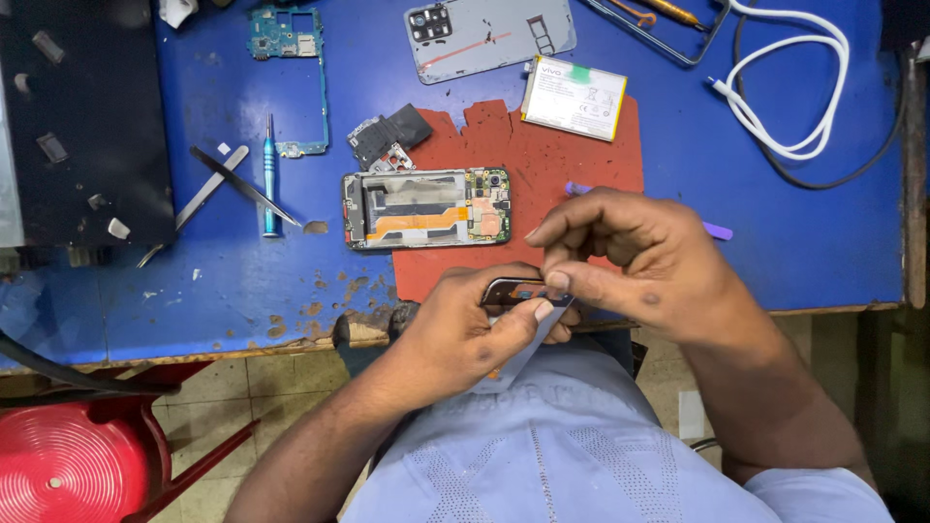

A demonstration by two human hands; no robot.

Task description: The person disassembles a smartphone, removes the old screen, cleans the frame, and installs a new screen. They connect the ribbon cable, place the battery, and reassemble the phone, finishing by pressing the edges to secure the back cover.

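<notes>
Head view: a small dark phone part (pixel 511 290) is pinched by the left hand (pixel 463 334) just below the opened phone (pixel 426 208), at the table edge. It's being gripped by the right hand (pixel 630 257) fingertips too. A screwdriver (pixel 269 176) is left of that phone.

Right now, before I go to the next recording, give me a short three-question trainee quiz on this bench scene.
1. True or false: the opened phone lies partly on the red mat.
2. Which lies left of the opened phone? A) white cable B) blue screwdriver C) battery
3. What does the left hand hold at the table edge?

Key: 1 true. 2 B. 3 A thin dark part; the right hand pinches at it, and its kind cannot be told.
</notes>
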